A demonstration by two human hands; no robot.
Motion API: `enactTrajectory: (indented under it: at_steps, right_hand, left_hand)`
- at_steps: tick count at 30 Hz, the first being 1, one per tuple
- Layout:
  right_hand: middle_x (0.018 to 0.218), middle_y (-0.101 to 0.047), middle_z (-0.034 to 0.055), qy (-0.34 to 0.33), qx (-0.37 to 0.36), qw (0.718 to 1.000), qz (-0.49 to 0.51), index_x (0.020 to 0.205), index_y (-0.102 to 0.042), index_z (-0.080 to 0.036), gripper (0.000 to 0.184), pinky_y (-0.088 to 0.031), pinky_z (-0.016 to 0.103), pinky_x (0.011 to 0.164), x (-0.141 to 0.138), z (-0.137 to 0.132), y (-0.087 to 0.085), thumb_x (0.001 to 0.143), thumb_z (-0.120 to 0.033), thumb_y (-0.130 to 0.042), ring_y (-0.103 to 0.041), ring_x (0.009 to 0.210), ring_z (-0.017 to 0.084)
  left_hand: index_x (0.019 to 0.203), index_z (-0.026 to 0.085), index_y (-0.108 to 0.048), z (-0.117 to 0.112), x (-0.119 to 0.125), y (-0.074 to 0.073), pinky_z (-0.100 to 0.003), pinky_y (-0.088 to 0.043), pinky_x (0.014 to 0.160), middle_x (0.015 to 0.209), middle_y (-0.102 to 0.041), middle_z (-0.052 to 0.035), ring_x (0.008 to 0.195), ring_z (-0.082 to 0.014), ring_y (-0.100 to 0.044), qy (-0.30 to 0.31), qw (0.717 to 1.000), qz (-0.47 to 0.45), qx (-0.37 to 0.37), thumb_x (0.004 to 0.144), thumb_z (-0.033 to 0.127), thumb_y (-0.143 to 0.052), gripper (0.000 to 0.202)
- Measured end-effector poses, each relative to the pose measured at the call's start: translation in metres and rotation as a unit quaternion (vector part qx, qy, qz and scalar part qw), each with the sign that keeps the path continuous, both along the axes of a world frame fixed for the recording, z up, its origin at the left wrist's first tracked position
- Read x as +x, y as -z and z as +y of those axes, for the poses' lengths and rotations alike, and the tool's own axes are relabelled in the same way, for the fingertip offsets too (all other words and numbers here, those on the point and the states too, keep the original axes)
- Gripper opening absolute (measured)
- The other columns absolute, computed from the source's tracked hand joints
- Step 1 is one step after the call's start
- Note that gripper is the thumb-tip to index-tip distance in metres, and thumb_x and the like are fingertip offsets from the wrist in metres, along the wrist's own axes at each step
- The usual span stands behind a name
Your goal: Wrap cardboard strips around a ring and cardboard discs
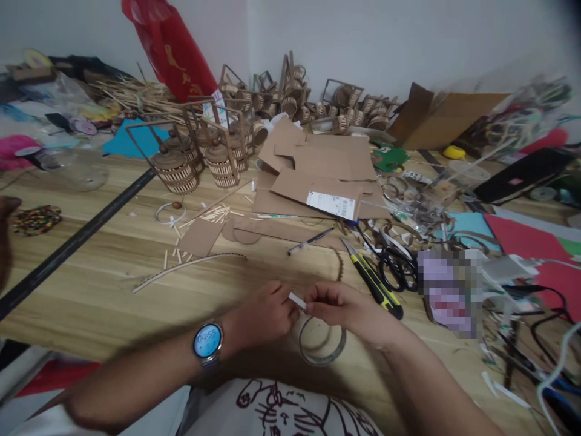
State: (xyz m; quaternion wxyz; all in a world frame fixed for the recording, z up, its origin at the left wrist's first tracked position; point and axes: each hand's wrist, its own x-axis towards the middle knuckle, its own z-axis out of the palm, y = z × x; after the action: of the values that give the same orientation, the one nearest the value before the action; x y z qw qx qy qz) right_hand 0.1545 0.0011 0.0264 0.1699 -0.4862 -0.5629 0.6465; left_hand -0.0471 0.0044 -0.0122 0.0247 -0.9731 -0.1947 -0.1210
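Observation:
Close to the table's front edge, my left hand [267, 310] is closed, its curled fingertips against a short narrow white strip [297, 301]. From the other side my right hand [338, 304] pinches the same strip between thumb and fingers. A thin grey ring [323, 361], which looks like a tape roll, is just below my fingers; whether either hand touches it I cannot tell. Ahead lie a black pen [310, 241], a curved strip with toothed edge [188, 270] and cut cardboard pieces [201, 236]. A yellow-and-black utility knife [374, 281] lies right of my right hand.
Small lidded baskets with handles [175, 169] stand at the back left, with several more along the wall. Flattened cardboard [333, 158] covers the middle. Cables, scraps and a phone-like object [449, 293] crowd the right. Another person's hand [5, 236] shows at the left edge.

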Motion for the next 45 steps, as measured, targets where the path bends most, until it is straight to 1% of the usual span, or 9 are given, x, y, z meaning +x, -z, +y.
enactTrajectory:
  at_steps: [3,6,9,13,18,22,31,36,45]
  right_hand:
    - [0.061,-0.041,-0.0063,0.027,-0.01,0.999,-0.022,0.074,-0.054,-0.019,0.036,-0.024,0.024,0.052,0.008,0.003,0.017,0.072,-0.053,-0.066,-0.033,0.057,0.009]
    - [0.057,-0.039,-0.0078,0.052,-0.055,0.997,-0.033,0.076,-0.055,-0.019,0.037,-0.02,0.022,0.049,0.019,0.002,0.028,0.071,-0.053,-0.068,-0.031,0.052,0.008]
    - [0.055,-0.04,-0.0079,0.065,-0.077,0.995,-0.025,0.076,-0.056,-0.018,0.037,-0.019,0.022,0.048,0.027,-0.003,0.033,0.07,-0.052,-0.069,-0.031,0.051,0.007]
    - [0.057,-0.043,-0.0067,0.065,-0.054,0.995,-0.049,0.075,-0.056,-0.019,0.034,-0.022,0.022,0.048,0.03,-0.008,0.031,0.072,-0.051,-0.067,-0.035,0.051,0.008]
    - [0.063,-0.048,-0.004,-0.03,0.022,0.994,-0.099,0.074,-0.054,-0.019,0.021,-0.031,0.023,0.052,0.018,-0.003,0.025,0.081,-0.038,-0.054,-0.043,0.058,0.011]
    - [0.063,-0.048,-0.0045,-0.084,0.09,0.982,-0.141,0.07,-0.053,-0.019,0.015,-0.034,0.023,0.056,-0.001,0.006,0.026,0.082,-0.027,-0.052,-0.044,0.061,0.011]
    - [0.056,-0.051,-0.0048,-0.122,0.095,0.965,-0.212,0.066,-0.055,-0.019,0.019,-0.029,0.024,0.053,-0.029,0.017,0.024,0.085,-0.023,-0.053,-0.044,0.055,0.011]
    - [0.057,-0.049,-0.0042,-0.132,0.112,0.952,-0.253,0.066,-0.058,-0.018,0.019,-0.027,0.025,0.053,-0.034,0.018,0.024,0.085,-0.021,-0.055,-0.042,0.057,0.012]
    - [0.059,-0.052,-0.0024,-0.15,0.134,0.939,-0.28,0.069,-0.063,-0.017,0.02,-0.028,0.024,0.054,-0.037,0.018,0.024,0.086,-0.02,-0.053,-0.042,0.058,0.012]
  left_hand:
    - [0.08,0.012,-0.065,-0.004,-0.003,0.006,-0.034,-0.041,0.064,0.079,-0.068,-0.0094,0.079,-0.0224,-0.058,0.009,1.0,0.013,0.012,0.092,0.007,-0.054,0.017]
    - [0.1,0.008,-0.065,-0.01,-0.007,0.009,-0.034,-0.044,0.064,0.089,-0.069,-0.0113,0.082,-0.0233,-0.058,-0.014,0.999,0.049,0.014,0.094,0.009,-0.051,0.015]
    - [0.116,0.004,-0.06,-0.018,-0.014,0.01,-0.035,-0.048,0.069,0.098,-0.069,-0.0137,0.088,-0.0253,-0.059,-0.054,0.997,0.061,-0.011,0.093,0.009,-0.052,0.025]
    - [0.106,0.009,-0.065,-0.022,-0.025,0.016,-0.036,-0.05,0.073,0.097,-0.068,-0.0123,0.086,-0.0257,-0.06,-0.115,0.987,0.049,-0.098,0.092,0.005,-0.05,0.021]
    - [0.103,0.017,-0.065,-0.018,-0.028,0.021,-0.033,-0.05,0.083,0.102,-0.069,-0.0062,0.094,-0.0217,-0.063,-0.183,0.952,-0.058,-0.239,0.094,0.005,-0.046,0.025]
    - [0.099,0.018,-0.062,-0.017,-0.023,0.018,-0.032,-0.051,0.078,0.095,-0.07,-0.0047,0.089,-0.0208,-0.065,-0.245,0.914,-0.111,-0.302,0.094,0.009,-0.049,0.017]
    - [0.098,0.02,-0.063,-0.017,-0.023,0.029,-0.033,-0.051,0.083,0.097,-0.07,-0.0033,0.094,-0.0202,-0.064,-0.281,0.866,-0.213,-0.355,0.083,0.002,-0.053,0.026]
    - [0.093,0.021,-0.063,-0.019,-0.023,0.027,-0.033,-0.051,0.079,0.093,-0.07,-0.0023,0.088,-0.0194,-0.064,-0.284,0.865,-0.196,-0.363,0.085,0.003,-0.05,0.024]
    - [0.09,0.02,-0.062,-0.015,-0.023,0.02,-0.033,-0.049,0.079,0.093,-0.068,-0.0027,0.089,-0.0202,-0.062,-0.283,0.868,-0.19,-0.362,0.081,0.001,-0.054,0.023]
